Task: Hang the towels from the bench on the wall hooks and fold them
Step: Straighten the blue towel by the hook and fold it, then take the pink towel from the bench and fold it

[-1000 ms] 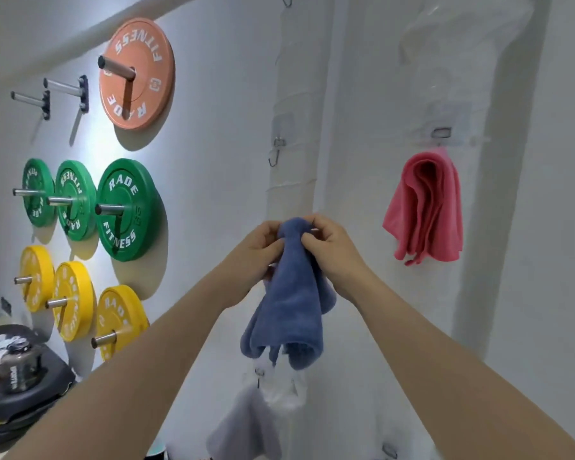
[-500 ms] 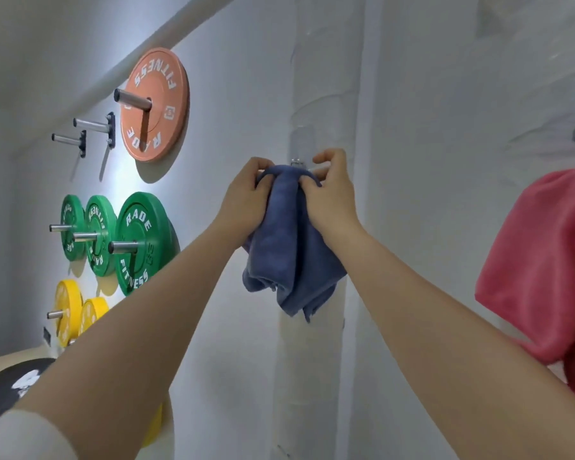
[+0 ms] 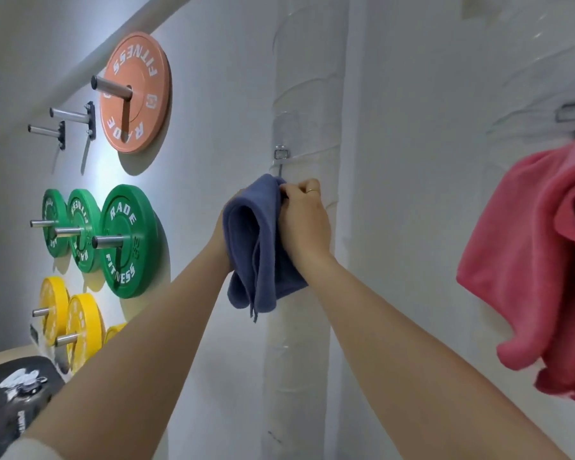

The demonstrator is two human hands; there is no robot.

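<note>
Both hands pinched the blue towel point(image 3: 258, 247) at its top: the right hand point(image 3: 304, 220) curled over the upper edge, the left hand point(image 3: 221, 239) mostly hidden behind, seemingly gripping too. Hanging was underway; the fold sat just below the wall hook point(image 3: 281, 154) and needed lifting over it.

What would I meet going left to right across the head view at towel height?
Green weight plates → left hand → blue towel → right hand → white wrapped pipe → pink towel.
</note>
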